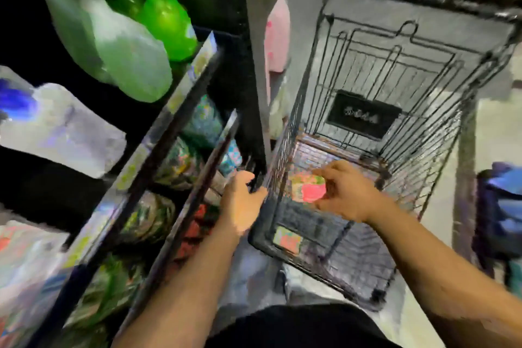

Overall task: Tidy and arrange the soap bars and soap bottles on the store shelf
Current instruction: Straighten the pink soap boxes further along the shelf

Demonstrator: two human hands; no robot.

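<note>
- While the right hand (347,192) reaches down inside the black wire cart (423,70), its thumb and curled fingers pinch a pink soap bar (309,189) just above the cart's mesh floor.
- Nearer the person than that hand, a small pink-and-green patch (288,240) sits on the cart's near wall. It is too blurred to tell a packet from a label.
- Beyond the right hand, a dark plate (364,116) hangs on the cart's far inner panel.
- The left hand (243,200) is at the cart's near-left corner, thumb up and fingers bent toward the rim. The blur hides whether it actually grips the wire.
- Left of the left hand stands the shelf (147,150). Its lower tiers hold green-wrapped packs (152,217), with red packs (197,223) just beside the wrist.
- Farther left and above that hand, the upper tier carries bright green bottles (166,22), a pale green bottle (121,56) and a white bottle (56,127) with a blue cap.
- Beyond the left hand, past the shelf's upright, stands a pink bottle (278,34).
</note>
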